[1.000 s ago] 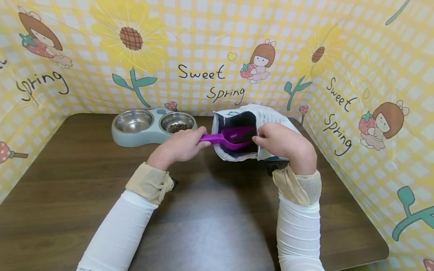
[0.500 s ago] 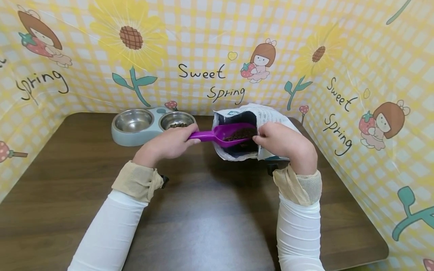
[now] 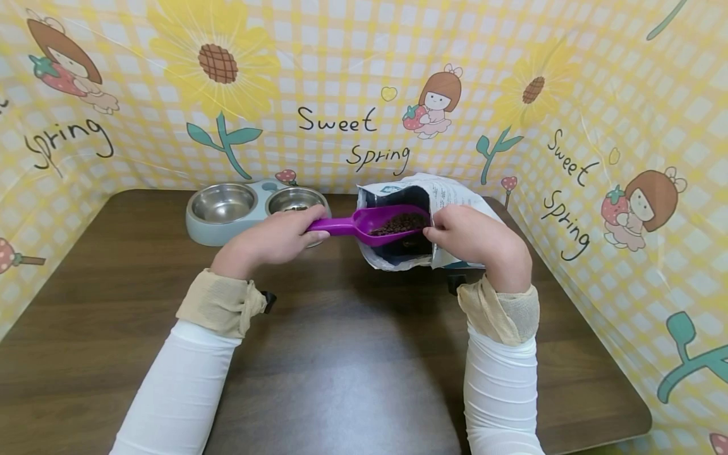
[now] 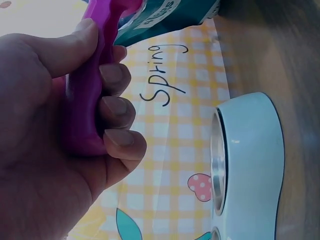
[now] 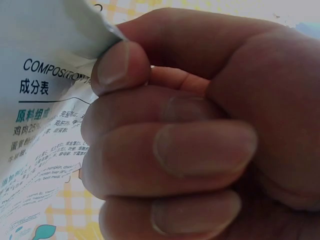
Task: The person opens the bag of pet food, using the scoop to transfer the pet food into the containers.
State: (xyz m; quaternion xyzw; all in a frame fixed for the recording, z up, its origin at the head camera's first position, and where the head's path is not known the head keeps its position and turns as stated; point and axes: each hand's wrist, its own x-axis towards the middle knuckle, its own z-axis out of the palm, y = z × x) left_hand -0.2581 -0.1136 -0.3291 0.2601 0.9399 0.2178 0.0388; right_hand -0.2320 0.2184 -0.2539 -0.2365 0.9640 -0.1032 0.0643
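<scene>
My left hand point(image 3: 267, 243) grips the handle of a purple scoop point(image 3: 335, 226); in the left wrist view its fingers curl round the ridged handle point(image 4: 82, 120). Brown kibble point(image 3: 400, 224) lies in the scoop's bowl, which is at the mouth of a white food bag point(image 3: 455, 189). The bag lies on its side with its dark inside facing left. My right hand point(image 3: 478, 240) pinches the edge of the bag's opening; the right wrist view shows thumb and forefinger on the printed bag wall point(image 5: 45, 100). The scoop's tip is partly hidden by the bag edge and right hand.
A pale blue double feeder point(image 3: 207, 235) with two steel bowls stands at the back left of the brown table point(image 3: 341, 379). Its right bowl point(image 3: 296, 197) holds some kibble, partly hidden by the left hand. A patterned cloth point(image 3: 341, 63) walls the back and sides.
My left hand has drawn the scoop leftward, partly out of the bag. More kibble now shows in its bowl. The right hand and bag have stayed in place.
</scene>
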